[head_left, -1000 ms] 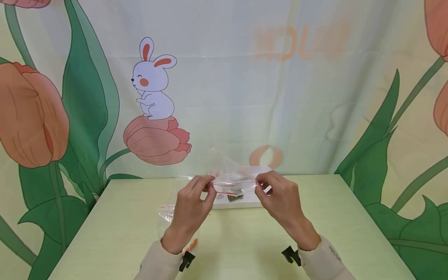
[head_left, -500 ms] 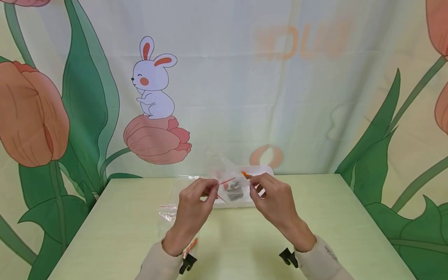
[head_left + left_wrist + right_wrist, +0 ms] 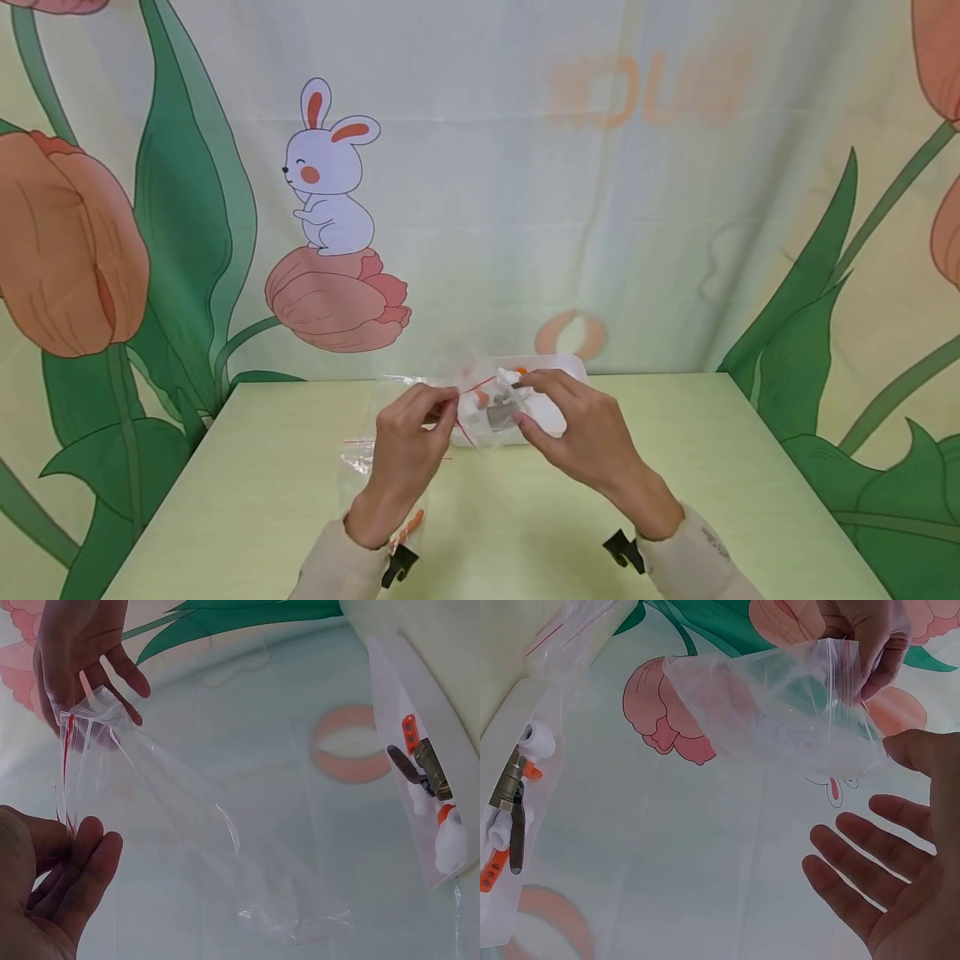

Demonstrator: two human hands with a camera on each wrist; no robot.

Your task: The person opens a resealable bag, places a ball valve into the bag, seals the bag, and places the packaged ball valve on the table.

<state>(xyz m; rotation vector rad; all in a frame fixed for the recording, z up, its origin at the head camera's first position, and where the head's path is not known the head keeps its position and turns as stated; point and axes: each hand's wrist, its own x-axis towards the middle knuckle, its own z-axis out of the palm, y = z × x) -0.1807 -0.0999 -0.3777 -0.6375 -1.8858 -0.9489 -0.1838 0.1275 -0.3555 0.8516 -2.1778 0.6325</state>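
Note:
A clear zip bag [image 3: 195, 795] with a red-striped seal hangs in the air, its mouth partly spread. My left hand [image 3: 416, 425] pinches the bag's sealing edge between thumb and fingers. Beside the other end of that edge is my right hand [image 3: 581, 421], its fingers spread apart. In the right wrist view the right thumb [image 3: 915, 752] lies right at the bag's edge, while the fingers [image 3: 855, 859] stand away from it. The bag looks empty in both wrist views and overlaps the white tray [image 3: 566, 365] in the head view.
The tray holds a metal piece with a dark lever [image 3: 514, 791], white fittings [image 3: 540, 741] and orange parts [image 3: 491, 871]. Flat clear zip bags [image 3: 360, 458] lie on the table left of the tray. An orange-striped item [image 3: 408, 529] lies near the left wrist. A printed curtain [image 3: 480, 208] backs the table.
Both hands pinched the bag's edge and drew closer together. My right hand has since spread its fingers, releasing its pinch. The bag's mouth has parted, and its body has swung left.

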